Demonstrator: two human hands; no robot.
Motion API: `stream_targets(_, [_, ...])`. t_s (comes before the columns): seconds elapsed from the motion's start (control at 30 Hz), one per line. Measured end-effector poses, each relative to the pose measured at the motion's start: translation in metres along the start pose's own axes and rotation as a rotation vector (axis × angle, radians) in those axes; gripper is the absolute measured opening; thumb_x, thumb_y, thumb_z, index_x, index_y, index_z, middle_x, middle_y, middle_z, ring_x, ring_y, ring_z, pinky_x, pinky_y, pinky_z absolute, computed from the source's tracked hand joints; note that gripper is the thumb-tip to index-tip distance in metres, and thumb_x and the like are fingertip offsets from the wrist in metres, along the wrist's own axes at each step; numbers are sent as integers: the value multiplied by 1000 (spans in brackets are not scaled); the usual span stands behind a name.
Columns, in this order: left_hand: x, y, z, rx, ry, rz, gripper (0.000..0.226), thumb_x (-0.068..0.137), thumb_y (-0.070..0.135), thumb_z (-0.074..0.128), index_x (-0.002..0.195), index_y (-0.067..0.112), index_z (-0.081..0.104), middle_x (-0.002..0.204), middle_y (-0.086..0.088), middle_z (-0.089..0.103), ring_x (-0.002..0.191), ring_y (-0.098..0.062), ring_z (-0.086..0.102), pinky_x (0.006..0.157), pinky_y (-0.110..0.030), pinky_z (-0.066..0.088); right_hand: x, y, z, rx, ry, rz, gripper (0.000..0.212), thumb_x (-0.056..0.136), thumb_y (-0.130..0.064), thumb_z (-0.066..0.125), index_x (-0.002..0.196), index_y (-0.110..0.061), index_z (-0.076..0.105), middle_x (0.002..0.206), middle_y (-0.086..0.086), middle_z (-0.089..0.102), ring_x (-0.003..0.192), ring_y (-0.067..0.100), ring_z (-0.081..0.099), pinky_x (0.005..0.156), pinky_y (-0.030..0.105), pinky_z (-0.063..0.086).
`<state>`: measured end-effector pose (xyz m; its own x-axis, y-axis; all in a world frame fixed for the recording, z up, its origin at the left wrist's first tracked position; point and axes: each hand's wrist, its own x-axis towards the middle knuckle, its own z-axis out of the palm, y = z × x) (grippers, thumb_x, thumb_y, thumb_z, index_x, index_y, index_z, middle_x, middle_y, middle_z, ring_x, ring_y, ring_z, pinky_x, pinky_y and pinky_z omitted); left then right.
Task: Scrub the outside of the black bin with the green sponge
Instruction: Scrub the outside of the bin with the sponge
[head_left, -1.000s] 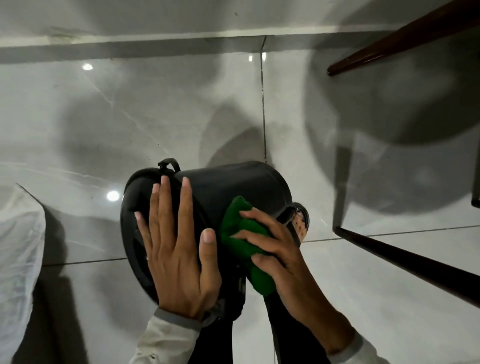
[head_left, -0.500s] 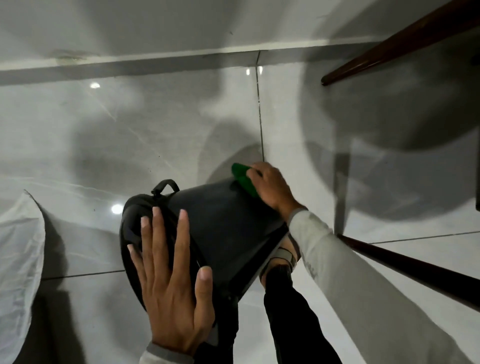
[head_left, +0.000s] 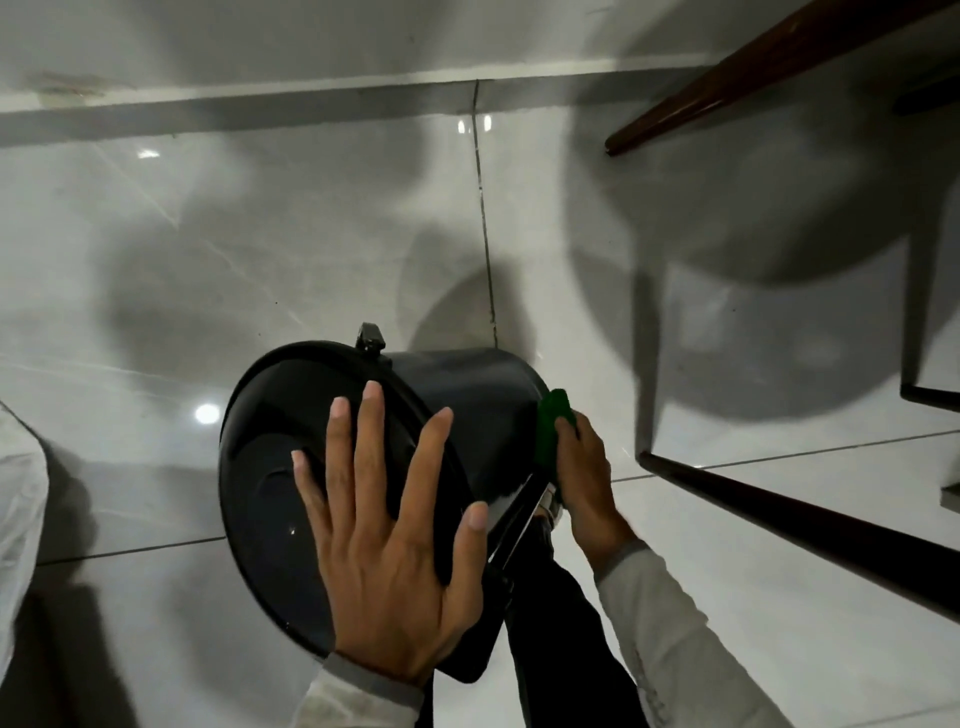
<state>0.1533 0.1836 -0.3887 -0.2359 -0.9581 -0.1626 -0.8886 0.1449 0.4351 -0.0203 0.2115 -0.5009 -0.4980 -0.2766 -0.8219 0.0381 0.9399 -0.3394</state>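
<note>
Left hand (head_left: 387, 540) stays splayed on black bin (head_left: 467, 395); right hand (head_left: 584, 478), seemingly gripping green sponge (head_left: 551, 426), has dropped rightward.

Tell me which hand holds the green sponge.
The right hand holds the green sponge against the black bin; the left hand lies flat on the lid.

Glossy black bin (head_left: 467, 405) under the spread left hand (head_left: 384, 551) fingers; bright green sponge (head_left: 551, 431) at the right hand (head_left: 584, 483) fingertips. Pale grey sleeves (head_left: 670, 629) — dark trouser leg (head_left: 566, 623). Glossy white tiles (head_left: 260, 249), thin dark grout; dark brown chair legs (head_left: 779, 512).
</note>
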Motion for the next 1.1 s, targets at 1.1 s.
stream_targets(1.1, [48,-21,-20,-254,205,-515,69,103,52,16,160,22,42,173,-10,31,163,-27,21,133,-56,14,-20,-100,25,-69,-334,-595,37,98,-22,58,133,-14,65,148,7,56,141,22,48,123,39,34])
